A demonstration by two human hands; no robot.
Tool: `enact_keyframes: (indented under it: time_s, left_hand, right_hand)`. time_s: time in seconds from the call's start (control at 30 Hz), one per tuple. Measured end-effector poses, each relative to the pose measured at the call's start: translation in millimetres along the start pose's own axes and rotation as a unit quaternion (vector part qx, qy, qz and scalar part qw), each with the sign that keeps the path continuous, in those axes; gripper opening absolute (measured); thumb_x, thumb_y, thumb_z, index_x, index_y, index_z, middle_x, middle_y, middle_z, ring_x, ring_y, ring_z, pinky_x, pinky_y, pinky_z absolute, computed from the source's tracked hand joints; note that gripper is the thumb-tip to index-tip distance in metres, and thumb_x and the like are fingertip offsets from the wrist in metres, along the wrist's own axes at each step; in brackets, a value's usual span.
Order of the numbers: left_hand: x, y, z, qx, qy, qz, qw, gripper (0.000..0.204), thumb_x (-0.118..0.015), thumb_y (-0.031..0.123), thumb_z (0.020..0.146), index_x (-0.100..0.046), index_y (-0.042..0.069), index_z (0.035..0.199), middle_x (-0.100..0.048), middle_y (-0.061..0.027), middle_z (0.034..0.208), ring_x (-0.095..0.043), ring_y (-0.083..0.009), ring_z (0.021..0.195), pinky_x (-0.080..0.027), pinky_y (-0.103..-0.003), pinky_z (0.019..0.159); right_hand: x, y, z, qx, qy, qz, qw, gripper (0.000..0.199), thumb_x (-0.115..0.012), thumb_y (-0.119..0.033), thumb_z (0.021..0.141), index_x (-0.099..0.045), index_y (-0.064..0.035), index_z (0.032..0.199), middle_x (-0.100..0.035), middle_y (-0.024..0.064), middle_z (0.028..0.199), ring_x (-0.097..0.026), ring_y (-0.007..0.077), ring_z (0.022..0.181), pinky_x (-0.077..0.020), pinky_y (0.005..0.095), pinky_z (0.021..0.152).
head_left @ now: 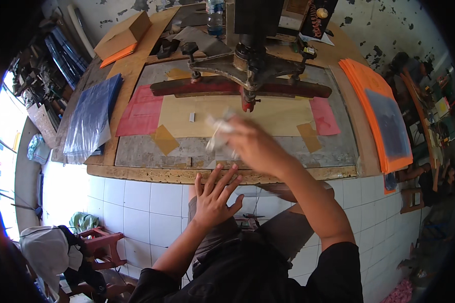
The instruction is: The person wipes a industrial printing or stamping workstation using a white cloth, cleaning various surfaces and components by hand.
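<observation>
A: Head view, item one: the hands?
B: Right hand (255, 144), blurred, fingers closed on a crumpled pale cloth (218, 132), over the tan sheet (227, 117) on the press bed (141, 151). Left hand (215, 194), fingers spread wide, holding nothing, at the near edge of the wooden bench (162, 174).

A: Item two: the cloth's place?
B: Above the tan sheet, just below the dark iron press head (247, 65) and its red bar (197, 87). Whether it touches the sheet, I cannot tell.

A: Item three: the bed?
B: Pink sheets left (141, 113) and right (323, 116); yellowish tape patches (164, 139) at the corners.

A: Item four: surroundings?
B: Stack of clear blue plastic sleeves (91, 118) left of the bed; stack of orange sheets (369, 86) right, topped by a dark blue one (392, 126); cardboard box (122, 34) far left; plastic bottle (215, 15) behind the press; white tiled floor (136, 212) below.
</observation>
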State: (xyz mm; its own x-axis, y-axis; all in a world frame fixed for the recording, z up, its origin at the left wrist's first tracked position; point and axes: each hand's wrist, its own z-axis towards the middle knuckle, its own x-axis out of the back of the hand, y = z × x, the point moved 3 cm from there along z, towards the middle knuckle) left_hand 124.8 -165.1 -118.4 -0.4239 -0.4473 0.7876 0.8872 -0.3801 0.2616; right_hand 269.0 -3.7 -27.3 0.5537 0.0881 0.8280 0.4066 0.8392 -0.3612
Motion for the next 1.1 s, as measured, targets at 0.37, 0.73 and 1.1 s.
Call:
enact_keyframes:
  time_s: [0.37, 0.73, 1.1]
  left_hand:
    - [0, 0, 0, 0.013, -0.017, -0.004, 1.0, 0.068, -0.085, 0.04, 0.094, -0.064, 0.026, 0.157, -0.055, 0.0034, 0.176, -0.042, -0.0283, 0.167, -0.011, -0.066, 0.138]
    - [0, 5, 2, 0.017, -0.005, -0.007, 1.0, 0.065, -0.089, 0.036, 0.088, -0.07, 0.024, 0.149, -0.061, 0.0009, 0.171, -0.044, -0.0305, 0.166, -0.007, -0.061, 0.14]
    - [41, 1, 33, 0.029, -0.061, -0.034, 0.997, 0.062, -0.085, 0.043, 0.095, -0.069, 0.024, 0.152, -0.063, 0.0022, 0.167, -0.049, -0.0292, 0.161, -0.011, -0.066, 0.139]
  right_hand:
    - [-11, -11, -18, 0.046, 0.034, 0.006, 0.998, 0.033, -0.074, -0.009, 0.103, -0.082, -0.0107, 0.134, -0.071, 0.0165, 0.151, -0.064, 0.0389, 0.142, -0.051, 0.0512, 0.124]
    - [9, -11, -46, -0.017, 0.049, -0.009, 0.999, 0.036, -0.073, 0.0, 0.099, -0.083, -0.0091, 0.131, -0.068, 0.0156, 0.155, -0.062, 0.0391, 0.146, -0.0489, 0.05, 0.127]
    - [72, 31, -119, -0.262, 0.073, -0.086, 0.958, 0.032, -0.071, -0.01, 0.108, -0.08, -0.0099, 0.139, -0.066, 0.0172, 0.155, -0.059, 0.0403, 0.148, -0.0497, 0.0499, 0.123]
